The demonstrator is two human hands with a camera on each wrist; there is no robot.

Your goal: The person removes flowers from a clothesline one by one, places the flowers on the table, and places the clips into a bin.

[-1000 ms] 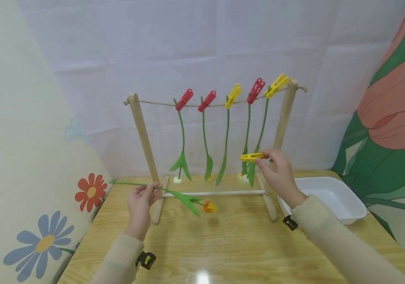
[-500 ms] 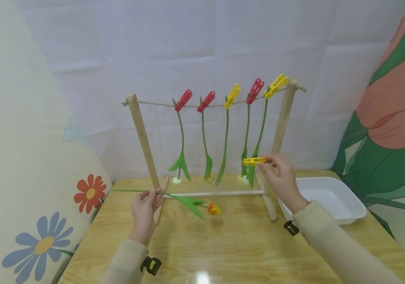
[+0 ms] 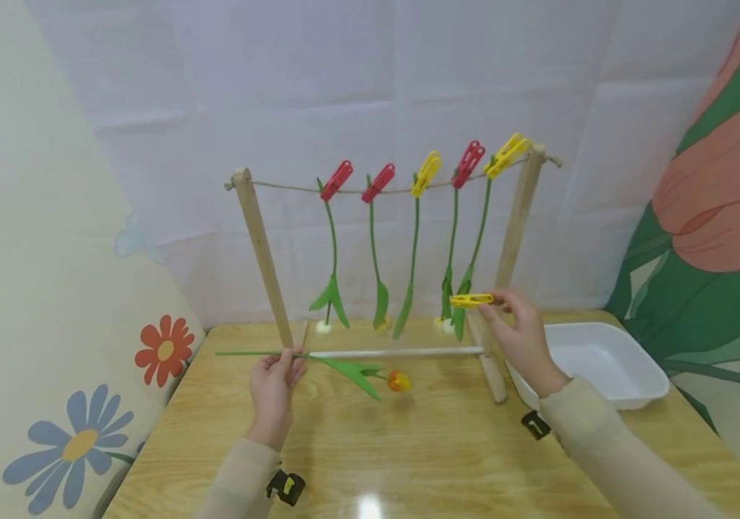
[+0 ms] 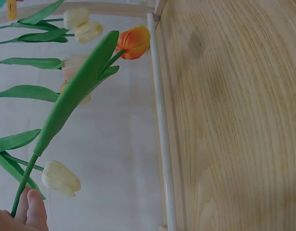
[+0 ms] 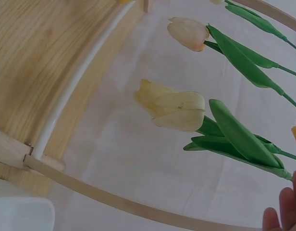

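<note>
My left hand point(image 3: 274, 389) pinches the green stem of an orange and yellow artificial tulip point(image 3: 399, 380), held sideways with its bloom to the right. In the left wrist view the same orange tulip point(image 4: 133, 43) stretches away from my fingertips. A yellow clothespin point(image 3: 471, 300) is pinched between thumb and fingers of my right hand point(image 3: 520, 339), in front of the rightmost hanging stems. Several tulips hang upside down from a string point(image 3: 285, 188), each under a red clothespin point(image 3: 336, 180) or a yellow clothespin point(image 3: 426, 174). Pale blooms such as this cream tulip point(image 5: 179, 108) point downward.
The string runs between two wooden posts point(image 3: 262, 252), joined low down by a white rod point(image 3: 421, 353). A white plastic basin point(image 3: 603, 364) stands at the right on the wooden table point(image 3: 395, 454). Behind the rack hangs a white cloth point(image 3: 370, 86).
My left hand has moved to the right and slightly down with the orange tulip, whose stem now lies nearly level. My right hand has lowered slightly and shifted right with the yellow clothespin.
</note>
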